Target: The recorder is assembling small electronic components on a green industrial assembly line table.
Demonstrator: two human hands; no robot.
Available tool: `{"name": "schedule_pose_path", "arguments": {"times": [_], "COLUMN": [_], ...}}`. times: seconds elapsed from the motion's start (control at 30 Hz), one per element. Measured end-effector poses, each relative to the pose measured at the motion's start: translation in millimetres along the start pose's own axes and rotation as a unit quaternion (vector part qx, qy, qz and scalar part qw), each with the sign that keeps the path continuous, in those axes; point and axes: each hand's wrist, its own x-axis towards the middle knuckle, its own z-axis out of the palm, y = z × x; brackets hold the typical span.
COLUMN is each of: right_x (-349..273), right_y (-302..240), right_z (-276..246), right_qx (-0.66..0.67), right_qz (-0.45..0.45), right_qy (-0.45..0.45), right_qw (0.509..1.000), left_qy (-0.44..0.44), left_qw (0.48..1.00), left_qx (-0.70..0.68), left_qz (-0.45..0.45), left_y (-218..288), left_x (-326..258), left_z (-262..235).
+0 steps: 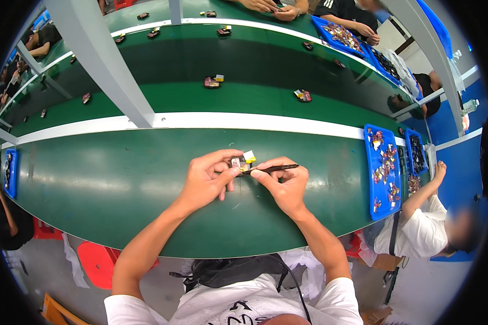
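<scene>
In my left hand (203, 179) I hold a small dark part (236, 162) with a pale face, pinched between thumb and fingers above the green bench. A white and yellow tab (249, 156) sticks up from its far right side. My right hand (288, 187) is closed around slim black tweezers (279, 168), which lie nearly level and point left. Their tip meets the near right side of the part, close to my left thumb. What the tip grips, if anything, is too small to make out.
A blue tray (372, 187) of small colourful parts stands at the bench's right end. Beyond the white rail (244, 119), similar parts (212, 82) lie spaced along a green belt (255, 97). A grey post (100, 59) rises at the left. A co-worker (417, 222) sits on the right.
</scene>
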Motion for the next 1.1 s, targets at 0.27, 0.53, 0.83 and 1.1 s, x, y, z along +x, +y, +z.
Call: {"name": "schedule_pose_path", "arguments": {"times": [0.27, 0.53, 0.83, 1.1], "right_x": [0, 1, 1, 1], "right_y": [3, -2, -2, 0], "right_z": [3, 3, 0, 0], "right_qx": [0.008, 0.008, 0.051, 0.066], "right_qz": [-0.009, -0.009, 0.027, 0.044], "right_qy": [0.020, 0.017, 0.005, 0.001], "right_qw": [1.000, 1.000, 0.998, 0.997], "left_qy": [0.008, -0.002, -0.022, -0.027], "left_qw": [0.989, 0.986, 1.000, 1.000], "left_qx": [0.131, 0.146, 0.005, -0.006], "left_qz": [0.071, 0.075, 0.007, -0.002], "left_y": [-4, -3, -5, -4], "left_x": [-2, -4, 0, 0], "left_z": [2, 5, 0, -2]}}
